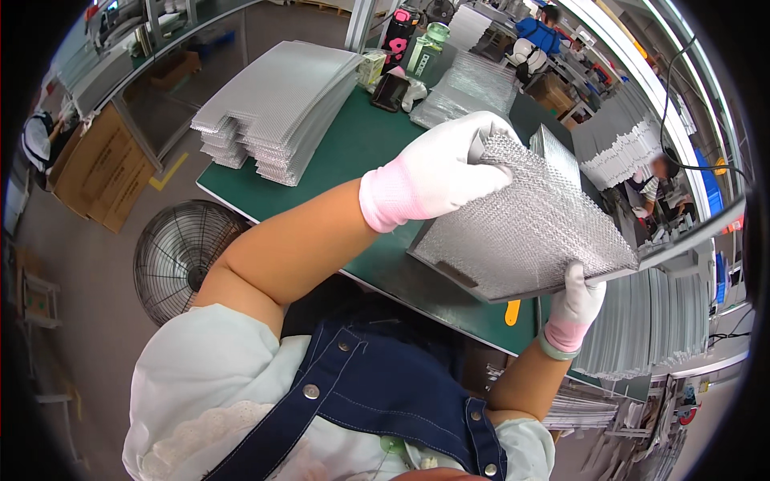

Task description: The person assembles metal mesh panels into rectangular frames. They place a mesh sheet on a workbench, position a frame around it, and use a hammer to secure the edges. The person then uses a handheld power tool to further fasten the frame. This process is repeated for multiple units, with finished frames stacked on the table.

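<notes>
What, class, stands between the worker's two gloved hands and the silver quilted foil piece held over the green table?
Nothing visible does. The left hand grips the top edge of the silver foil piece, and the right hand grips its lower right corner. Both gloves touch it directly, above the green table.

A single head-worn fisheye camera looks steeply down over the wearer's chest and forearms, which enter from the lower edge. It faces a dark green work table (353, 144) across the frame's centre and upper half, at close range. Straight edges bow toward the black circular rim; the grey floor fills the left.
</notes>
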The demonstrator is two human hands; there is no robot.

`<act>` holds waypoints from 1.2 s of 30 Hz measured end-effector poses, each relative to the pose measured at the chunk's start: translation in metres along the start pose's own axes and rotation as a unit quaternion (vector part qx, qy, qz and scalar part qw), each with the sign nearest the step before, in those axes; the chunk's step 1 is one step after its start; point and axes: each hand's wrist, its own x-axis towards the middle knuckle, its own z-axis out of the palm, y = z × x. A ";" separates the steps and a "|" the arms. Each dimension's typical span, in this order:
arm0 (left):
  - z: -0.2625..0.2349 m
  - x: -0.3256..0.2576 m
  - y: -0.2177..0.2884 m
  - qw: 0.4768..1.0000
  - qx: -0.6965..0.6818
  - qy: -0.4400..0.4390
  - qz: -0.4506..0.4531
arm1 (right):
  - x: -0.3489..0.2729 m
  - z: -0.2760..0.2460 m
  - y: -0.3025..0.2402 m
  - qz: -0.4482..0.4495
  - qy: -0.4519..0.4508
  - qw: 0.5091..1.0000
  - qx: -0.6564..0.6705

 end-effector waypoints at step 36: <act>0.031 -0.064 -0.227 0.886 0.411 -0.203 0.072 | -0.101 -0.037 0.132 0.098 -0.281 0.898 -0.325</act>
